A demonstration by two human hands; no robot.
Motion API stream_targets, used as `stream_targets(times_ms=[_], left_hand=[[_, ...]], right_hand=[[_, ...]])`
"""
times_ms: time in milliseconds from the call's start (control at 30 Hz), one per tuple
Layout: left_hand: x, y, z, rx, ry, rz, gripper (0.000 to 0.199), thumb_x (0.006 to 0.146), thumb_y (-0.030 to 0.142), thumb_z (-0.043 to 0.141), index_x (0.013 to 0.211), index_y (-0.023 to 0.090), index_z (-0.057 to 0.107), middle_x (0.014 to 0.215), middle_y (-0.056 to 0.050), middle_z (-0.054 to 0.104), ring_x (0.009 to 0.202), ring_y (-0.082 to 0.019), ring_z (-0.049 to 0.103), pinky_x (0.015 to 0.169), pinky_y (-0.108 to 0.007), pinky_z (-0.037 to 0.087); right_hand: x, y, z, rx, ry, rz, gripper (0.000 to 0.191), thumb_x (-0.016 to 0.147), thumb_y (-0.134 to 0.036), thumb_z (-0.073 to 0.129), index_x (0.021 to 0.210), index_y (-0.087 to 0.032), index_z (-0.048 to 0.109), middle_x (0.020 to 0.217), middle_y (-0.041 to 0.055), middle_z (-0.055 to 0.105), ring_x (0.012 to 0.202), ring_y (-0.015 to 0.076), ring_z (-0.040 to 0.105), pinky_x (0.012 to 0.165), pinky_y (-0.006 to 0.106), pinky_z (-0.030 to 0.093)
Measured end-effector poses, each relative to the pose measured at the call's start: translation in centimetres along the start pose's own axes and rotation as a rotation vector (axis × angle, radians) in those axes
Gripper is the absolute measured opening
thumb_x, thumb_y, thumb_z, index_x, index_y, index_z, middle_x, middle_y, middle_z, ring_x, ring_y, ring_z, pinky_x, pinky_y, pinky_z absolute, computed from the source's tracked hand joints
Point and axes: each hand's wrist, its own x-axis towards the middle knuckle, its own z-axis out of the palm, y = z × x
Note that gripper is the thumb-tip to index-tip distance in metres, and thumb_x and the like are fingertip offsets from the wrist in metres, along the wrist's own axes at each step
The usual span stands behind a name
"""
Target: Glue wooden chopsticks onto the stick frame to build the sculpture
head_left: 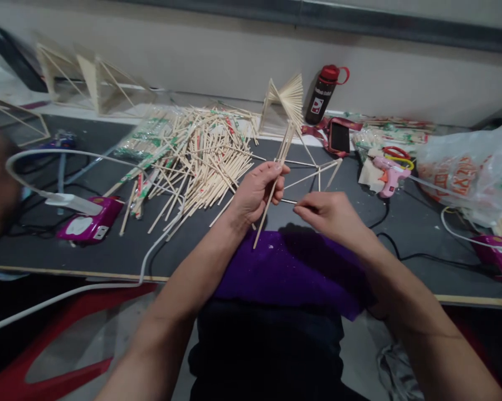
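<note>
My left hand is closed around a few thin wooden chopsticks, held slanting above the table. One of them reaches down past my palm toward a purple cloth. My right hand is closed, thumb and fingertips pinched together just right of the left hand; anything between them is hidden. Behind both hands lies an open frame of joined sticks, partly covered by them. A large heap of loose chopsticks spreads out to the left of my left hand.
A twisted stick model stands at the back beside a dark bottle with a red lid. To the right are a phone, a pink glue gun and a plastic bag. A white cable trails from a magenta power block. Another person's blurred part shows at far left.
</note>
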Motion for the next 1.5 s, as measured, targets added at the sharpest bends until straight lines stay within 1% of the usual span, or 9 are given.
stream_targets(times_ms=[133,333,700,900,967,1067,1200,1300,1500], left_hand=[[-0.4,-0.2,-0.8,0.02,-0.039,-0.013,0.011,0.086,0.027,0.067,0.084,0.016,0.068,0.058,0.006,0.059,0.042,-0.005,0.055,0.037,-0.016,0.037],[-0.9,-0.4,-1.3,0.034,-0.056,-0.065,0.019,0.08,0.033,0.073,0.081,0.017,0.063,0.053,0.006,0.059,0.039,-0.006,0.054,0.034,-0.015,0.037],[-0.7,-0.3,-1.9,0.07,-0.032,-0.121,0.036,0.069,0.045,0.084,0.078,0.014,0.068,0.055,0.002,0.065,0.045,-0.009,0.062,0.038,-0.014,0.045],[-1.3,-1.0,-2.1,0.121,-0.111,-0.189,0.023,0.071,0.03,0.085,0.085,0.015,0.077,0.063,0.0,0.071,0.05,-0.007,0.065,0.044,-0.014,0.048],[-1.2,-1.3,-2.0,0.108,-0.109,-0.188,0.018,0.073,0.028,0.083,0.085,0.015,0.078,0.063,0.0,0.071,0.048,-0.006,0.063,0.043,-0.015,0.047],[-1.0,-1.5,-1.9,0.04,-0.059,-0.157,0.018,0.072,0.028,0.083,0.084,0.015,0.077,0.063,0.0,0.071,0.047,-0.007,0.064,0.041,-0.015,0.047],[-0.9,-1.7,-1.6,-0.012,-0.004,-0.163,0.017,0.073,0.024,0.083,0.083,0.014,0.074,0.063,0.0,0.072,0.048,-0.009,0.067,0.043,-0.015,0.05],[-1.0,-1.7,-1.5,-0.037,-0.034,-0.193,0.014,0.078,0.023,0.079,0.086,0.013,0.073,0.065,-0.001,0.073,0.049,-0.01,0.069,0.042,-0.015,0.051],[-1.2,-1.4,-1.7,0.033,-0.055,-0.241,0.013,0.082,0.019,0.076,0.092,0.011,0.075,0.069,-0.003,0.075,0.051,-0.009,0.069,0.043,-0.015,0.05]], right_hand=[[0.9,-0.2,-1.8,0.453,0.269,0.057,0.018,0.089,-0.028,0.064,0.079,-0.016,0.074,0.066,-0.0001,0.065,0.053,0.009,0.053,0.052,0.022,0.039],[4.5,-0.7,0.1,0.861,0.198,0.08,0.027,0.082,-0.037,0.075,0.097,-0.014,0.076,0.081,0.0022,0.07,0.05,0.0054,0.05,0.046,0.02,0.038],[5.8,-0.7,0.8,0.945,0.178,0.018,0.016,0.085,-0.031,0.072,0.08,-0.016,0.07,0.069,-0.0007,0.065,0.054,0.0052,0.05,0.049,0.018,0.041],[5.5,-0.1,-3.6,0.786,0.597,-0.087,0.009,0.085,-0.021,0.069,0.077,-0.017,0.07,0.065,-0.0015,0.063,0.052,0.0061,0.055,0.044,0.018,0.033],[5.6,0.1,-5.0,0.754,0.647,-0.114,0.008,0.085,-0.022,0.071,0.079,-0.017,0.071,0.068,0.0006,0.066,0.053,0.0066,0.056,0.044,0.019,0.032],[5.3,0.1,-5.3,0.692,0.529,-0.058,0.014,0.087,-0.029,0.073,0.081,-0.016,0.072,0.071,0.0023,0.068,0.052,0.0077,0.057,0.043,0.02,0.034],[4.4,-0.2,-3.0,0.624,0.257,-0.018,0.012,0.082,-0.028,0.077,0.083,-0.016,0.073,0.074,0.0018,0.07,0.055,0.0093,0.06,0.048,0.022,0.043],[4.1,-0.2,-1.6,0.626,0.156,-0.006,0.016,0.084,-0.028,0.073,0.075,-0.015,0.07,0.071,0.0025,0.069,0.054,0.0087,0.058,0.05,0.023,0.044],[5.3,0.2,-2.3,0.652,0.357,0.071,0.02,0.083,-0.027,0.072,0.068,-0.016,0.065,0.059,0.0,0.06,0.047,0.0068,0.05,0.046,0.022,0.037]])
